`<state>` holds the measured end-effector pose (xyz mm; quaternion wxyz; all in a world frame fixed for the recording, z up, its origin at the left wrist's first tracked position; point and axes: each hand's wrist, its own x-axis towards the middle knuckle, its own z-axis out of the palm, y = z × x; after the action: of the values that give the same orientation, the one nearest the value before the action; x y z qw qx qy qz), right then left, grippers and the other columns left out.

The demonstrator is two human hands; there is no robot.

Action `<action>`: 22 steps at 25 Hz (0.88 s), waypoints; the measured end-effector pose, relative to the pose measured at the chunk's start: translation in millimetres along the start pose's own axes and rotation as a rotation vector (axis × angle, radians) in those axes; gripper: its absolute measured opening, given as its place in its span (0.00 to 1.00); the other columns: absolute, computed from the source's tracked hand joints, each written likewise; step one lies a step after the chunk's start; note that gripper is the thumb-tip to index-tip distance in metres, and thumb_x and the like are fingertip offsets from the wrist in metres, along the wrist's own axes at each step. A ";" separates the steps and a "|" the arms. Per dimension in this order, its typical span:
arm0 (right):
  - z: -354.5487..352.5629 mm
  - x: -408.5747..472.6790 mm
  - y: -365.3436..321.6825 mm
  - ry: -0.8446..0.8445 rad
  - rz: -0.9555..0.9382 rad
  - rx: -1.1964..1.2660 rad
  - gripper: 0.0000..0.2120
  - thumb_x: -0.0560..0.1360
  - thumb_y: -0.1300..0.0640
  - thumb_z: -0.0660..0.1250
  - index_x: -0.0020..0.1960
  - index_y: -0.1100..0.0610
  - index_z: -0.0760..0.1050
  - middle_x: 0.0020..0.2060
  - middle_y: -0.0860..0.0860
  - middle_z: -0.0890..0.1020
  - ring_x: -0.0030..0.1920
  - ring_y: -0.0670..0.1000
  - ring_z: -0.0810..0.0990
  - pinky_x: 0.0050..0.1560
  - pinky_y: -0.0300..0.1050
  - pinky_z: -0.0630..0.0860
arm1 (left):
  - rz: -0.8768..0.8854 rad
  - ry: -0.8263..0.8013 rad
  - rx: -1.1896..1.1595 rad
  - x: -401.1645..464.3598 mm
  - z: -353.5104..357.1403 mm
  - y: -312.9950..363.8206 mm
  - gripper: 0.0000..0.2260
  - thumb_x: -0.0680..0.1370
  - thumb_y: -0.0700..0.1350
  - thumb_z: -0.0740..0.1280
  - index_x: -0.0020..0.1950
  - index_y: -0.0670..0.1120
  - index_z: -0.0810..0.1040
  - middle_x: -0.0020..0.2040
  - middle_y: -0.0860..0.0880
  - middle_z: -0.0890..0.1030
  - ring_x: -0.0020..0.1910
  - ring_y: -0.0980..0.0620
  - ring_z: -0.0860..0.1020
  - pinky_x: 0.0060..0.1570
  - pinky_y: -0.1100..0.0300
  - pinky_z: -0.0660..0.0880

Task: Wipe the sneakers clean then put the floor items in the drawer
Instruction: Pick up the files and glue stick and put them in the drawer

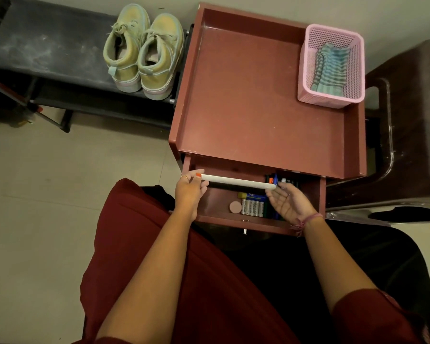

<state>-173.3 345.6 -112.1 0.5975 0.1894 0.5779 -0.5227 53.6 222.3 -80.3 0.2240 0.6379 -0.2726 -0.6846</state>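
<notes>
Over open drawer (310, 207): left hand (189, 189) pinches white slab (236, 182) by its end; right hand (289, 202), palm up, fingers spread, steadies other end. Sneakers (142, 50) on bench beyond drawer. Stowing step; next, lower slab flat inside.

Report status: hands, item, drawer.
Left hand pinches slim white-edged flat item over open reddish-brown drawer; right hand open at its other end. Batteries below; nothing blocking.
</notes>
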 end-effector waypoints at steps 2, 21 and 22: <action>1.7 3.6 -4.5 0.023 -0.044 -0.060 0.05 0.78 0.62 0.63 0.49 0.62 0.77 0.33 0.55 0.84 0.33 0.46 0.84 0.33 0.35 0.80 | -0.007 -0.028 -0.002 -2.3 2.3 1.8 0.11 0.83 0.38 0.58 0.62 0.42 0.76 0.60 0.44 0.77 0.58 0.52 0.78 0.59 0.61 0.74; 39.0 65.9 -13.8 0.347 -0.102 -1.156 0.18 0.79 0.54 0.61 0.65 0.63 0.72 0.61 0.61 0.77 0.59 0.61 0.77 0.29 0.36 0.70 | 0.042 0.221 -0.178 2.3 -3.2 19.3 0.08 0.80 0.38 0.63 0.49 0.50 0.79 0.53 0.49 0.81 0.48 0.56 0.78 0.44 0.64 0.76; 39.5 69.3 -11.2 0.357 -0.111 -1.174 0.18 0.79 0.55 0.62 0.65 0.64 0.72 0.61 0.62 0.77 0.57 0.61 0.78 0.28 0.37 0.68 | 0.042 0.218 -0.178 2.3 -3.7 19.7 0.09 0.80 0.38 0.63 0.48 0.50 0.79 0.54 0.49 0.81 0.48 0.56 0.78 0.44 0.64 0.76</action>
<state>-178.2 280.5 -159.1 0.4680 -0.1169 0.8693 -0.1076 56.3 205.6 -69.2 0.3224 0.6802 -0.1982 -0.6278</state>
